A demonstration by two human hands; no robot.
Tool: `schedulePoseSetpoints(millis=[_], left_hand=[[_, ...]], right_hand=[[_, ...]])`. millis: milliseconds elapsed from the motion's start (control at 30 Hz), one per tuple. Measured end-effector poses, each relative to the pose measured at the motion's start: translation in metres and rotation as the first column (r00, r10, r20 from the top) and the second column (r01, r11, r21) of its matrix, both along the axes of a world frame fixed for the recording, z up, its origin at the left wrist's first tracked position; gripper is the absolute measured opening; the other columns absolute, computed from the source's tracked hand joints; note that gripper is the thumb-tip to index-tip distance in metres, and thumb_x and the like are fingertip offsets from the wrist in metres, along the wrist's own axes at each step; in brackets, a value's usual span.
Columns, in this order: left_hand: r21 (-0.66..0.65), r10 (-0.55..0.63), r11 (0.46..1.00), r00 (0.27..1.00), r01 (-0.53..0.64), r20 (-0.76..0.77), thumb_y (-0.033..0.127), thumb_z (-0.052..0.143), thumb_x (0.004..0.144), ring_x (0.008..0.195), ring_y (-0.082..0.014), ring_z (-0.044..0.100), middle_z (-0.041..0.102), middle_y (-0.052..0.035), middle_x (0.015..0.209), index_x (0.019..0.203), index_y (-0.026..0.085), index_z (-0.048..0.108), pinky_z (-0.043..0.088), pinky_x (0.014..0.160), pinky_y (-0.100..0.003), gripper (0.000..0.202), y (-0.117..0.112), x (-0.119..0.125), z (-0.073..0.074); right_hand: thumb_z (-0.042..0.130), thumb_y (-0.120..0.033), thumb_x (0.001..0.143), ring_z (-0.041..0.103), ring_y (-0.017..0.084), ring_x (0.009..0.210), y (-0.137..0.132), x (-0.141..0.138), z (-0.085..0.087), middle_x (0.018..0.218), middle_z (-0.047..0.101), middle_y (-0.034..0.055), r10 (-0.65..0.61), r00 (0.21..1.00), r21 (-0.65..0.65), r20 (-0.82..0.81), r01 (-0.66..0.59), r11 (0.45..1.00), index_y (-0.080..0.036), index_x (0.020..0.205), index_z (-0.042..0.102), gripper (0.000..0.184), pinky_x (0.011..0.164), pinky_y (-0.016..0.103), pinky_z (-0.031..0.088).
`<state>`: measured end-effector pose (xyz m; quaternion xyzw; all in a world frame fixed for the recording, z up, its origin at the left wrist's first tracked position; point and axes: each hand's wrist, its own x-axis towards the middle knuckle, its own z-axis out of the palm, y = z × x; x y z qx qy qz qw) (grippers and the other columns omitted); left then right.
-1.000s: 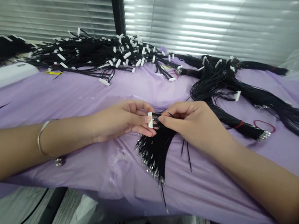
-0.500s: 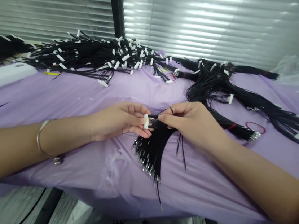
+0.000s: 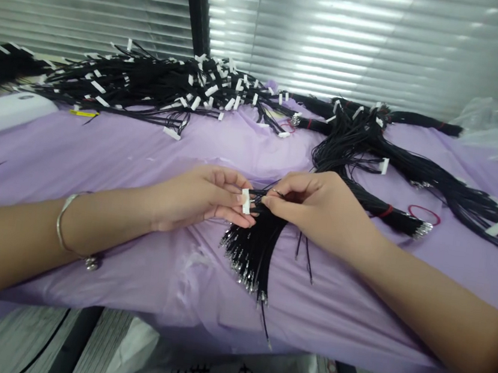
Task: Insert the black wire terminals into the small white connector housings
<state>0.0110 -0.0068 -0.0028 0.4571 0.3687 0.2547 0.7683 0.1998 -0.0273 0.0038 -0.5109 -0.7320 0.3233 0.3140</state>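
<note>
A small white connector (image 3: 246, 201) is pinched between the thumb and fingers of my left hand (image 3: 211, 200), with black wires running from it to the right. Close beside it, my right hand (image 3: 314, 203) pinches a thin black wire (image 3: 257, 200) near its end, almost at the connector; whether the tip is inside it I cannot tell. Beneath both hands a bundle of black wires (image 3: 252, 250) fans out on the purple cloth, their silvery metal terminals pointing toward me. Two loose wire ends (image 3: 306, 257) lie just right of this bundle.
On the purple-covered table (image 3: 128, 280), a heap of black wires with white connectors (image 3: 166, 85) lies along the back. More wire bundles (image 3: 386, 209) lie at right, one tied with a red band, near a loose red ring (image 3: 425, 214). A white device (image 3: 8, 114) sits at far left.
My right hand's fingertips have shifted slightly left, and a wire end now shows between them and the connector. The left hand keeps its grip. The view has shifted a little.
</note>
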Motion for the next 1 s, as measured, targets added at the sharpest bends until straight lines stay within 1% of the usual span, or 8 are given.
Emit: schedulePoseSetpoints(millis=[133, 300, 567, 700, 767, 833, 900, 1000], left_hand=[[0.001, -0.008, 1.000, 1.000, 0.008, 0.005, 0.000, 0.054, 0.076, 0.067, -0.0144, 0.068, 0.068, -0.0077, 0.077, 0.091, 0.009, 0.056, 0.055, 0.068, -0.023, 0.017, 0.0009, -0.0005, 0.0003], [0.007, -0.024, 1.000, 1.000, 0.024, -0.010, -0.001, 0.049, 0.078, 0.068, -0.0151, 0.068, 0.067, -0.0073, 0.075, 0.090, 0.009, 0.054, 0.055, 0.070, -0.026, 0.016, 0.0008, -0.0006, 0.0012], [0.013, -0.050, 0.999, 0.999, 0.049, 0.019, -0.004, 0.046, 0.077, 0.067, -0.0130, 0.067, 0.064, -0.0037, 0.071, 0.084, 0.008, 0.054, 0.053, 0.074, -0.026, 0.017, 0.0011, 0.0011, -0.0023], [0.007, -0.058, 0.998, 0.997, 0.057, 0.054, -0.005, 0.043, 0.078, 0.065, -0.0138, 0.067, 0.062, -0.0032, 0.065, 0.081, 0.008, 0.053, 0.053, 0.075, -0.028, 0.017, 0.0023, 0.0017, -0.0040], [-0.003, -0.063, 0.998, 0.996, 0.063, 0.065, -0.007, 0.042, 0.078, 0.065, -0.0140, 0.067, 0.063, -0.0039, 0.066, 0.081, 0.007, 0.054, 0.053, 0.075, -0.028, 0.018, 0.0033, 0.0013, -0.0045], [-0.004, -0.074, 0.997, 0.994, 0.074, 0.082, -0.003, 0.045, 0.080, 0.068, -0.0143, 0.067, 0.064, -0.0051, 0.070, 0.081, 0.007, 0.056, 0.052, 0.077, -0.028, 0.015, 0.0038, 0.0004, -0.0045], [0.005, -0.074, 0.997, 0.993, 0.074, 0.094, 0.005, 0.050, 0.082, 0.073, -0.0148, 0.067, 0.065, -0.0067, 0.074, 0.080, 0.007, 0.058, 0.052, 0.080, -0.028, 0.009, 0.0037, -0.0006, -0.0037], [0.007, -0.034, 0.999, 0.997, 0.033, 0.069, 0.011, 0.049, 0.085, 0.073, -0.0127, 0.067, 0.066, -0.0062, 0.075, 0.076, 0.009, 0.061, 0.051, 0.081, -0.026, 0.015, 0.0029, -0.0019, -0.0017]], right_hand=[[0.060, -0.019, 0.069, 0.059, 0.014, 0.065, -0.0015, 0.0007, 0.0024, 0.070, 0.067, 0.0028, 0.014, 1.000, -0.007, 0.026, -0.013, 1.000, -0.015, 0.066, 0.069, 0.010, 0.061, 0.026, 0.045], [0.061, -0.025, 0.070, 0.060, 0.015, 0.066, -0.0011, 0.0006, 0.0033, 0.071, 0.067, 0.0030, -0.020, 0.997, -0.018, 0.079, 0.021, 1.000, -0.017, 0.066, 0.068, 0.012, 0.063, 0.027, 0.045], [0.061, -0.030, 0.073, 0.057, 0.013, 0.065, -0.0015, -0.0015, 0.0024, 0.073, 0.067, 0.0022, 0.005, 0.994, -0.002, 0.110, -0.004, 1.000, -0.018, 0.070, 0.069, 0.015, 0.059, 0.025, 0.042], [0.059, -0.035, 0.076, 0.058, 0.015, 0.068, -0.0007, -0.0010, 0.0006, 0.075, 0.067, 0.0020, 0.011, 0.980, 0.030, 0.197, -0.017, 0.999, -0.020, 0.073, 0.069, 0.018, 0.057, 0.026, 0.041], [0.058, -0.038, 0.077, 0.058, 0.015, 0.067, 0.0002, 0.0006, 0.0001, 0.075, 0.067, 0.0019, 0.025, 0.972, 0.020, 0.235, -0.030, 0.999, -0.021, 0.074, 0.069, 0.020, 0.057, 0.027, 0.041], [0.059, -0.041, 0.076, 0.057, 0.015, 0.064, 0.0005, 0.0024, 0.0001, 0.074, 0.066, 0.0018, 0.041, 0.973, -0.001, 0.228, -0.042, 0.999, -0.021, 0.077, 0.069, 0.022, 0.056, 0.027, 0.041], [0.060, -0.041, 0.075, 0.055, 0.014, 0.062, -0.0002, 0.0031, 0.0006, 0.072, 0.065, 0.0016, 0.046, 0.976, -0.004, 0.213, -0.047, 0.999, -0.021, 0.078, 0.069, 0.023, 0.055, 0.027, 0.040], [0.059, -0.037, 0.076, 0.053, 0.012, 0.060, -0.0023, 0.0012, 0.0013, 0.069, 0.064, 0.0010, 0.025, 0.972, 0.040, 0.232, -0.035, 0.999, -0.019, 0.076, 0.068, 0.020, 0.055, 0.026, 0.039]])
